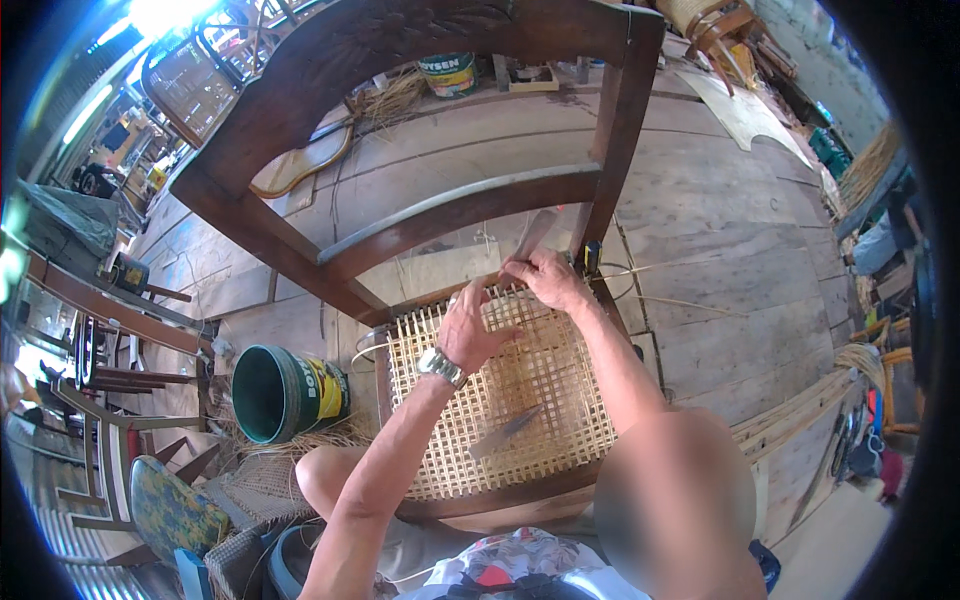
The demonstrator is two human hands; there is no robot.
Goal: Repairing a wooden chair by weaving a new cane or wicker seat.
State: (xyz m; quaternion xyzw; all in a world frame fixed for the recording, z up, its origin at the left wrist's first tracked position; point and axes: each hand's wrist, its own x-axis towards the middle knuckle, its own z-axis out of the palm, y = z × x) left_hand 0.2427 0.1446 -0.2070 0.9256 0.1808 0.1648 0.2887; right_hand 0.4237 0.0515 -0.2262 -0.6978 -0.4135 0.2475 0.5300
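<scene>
A dark wooden chair (460, 215) with a carved top rail stands in front of me, its seat a pale open cane weave (560, 390). My right hand (548, 280) is closed around a flat, blade-like tool (535, 232) at the seat's back rail, the tool's wide end pointing up and away. Just left of it, my left hand (468, 332) rests on the weave, fingers reaching to the back rail and thumb spread. Across the front half of the seat lies a second flat blade-like piece (505, 432). A yellow-and-black handle (592, 255) sticks up at the back right corner.
Left of the seat a green bucket (272, 392) lies tipped, open end toward me. Another bucket (448, 74) stands beyond the chair. Loose cane strands (690, 303) stick out to the right, and long cane bundles (800, 410) lie farther right. Chair frames (110, 440) crowd the left side.
</scene>
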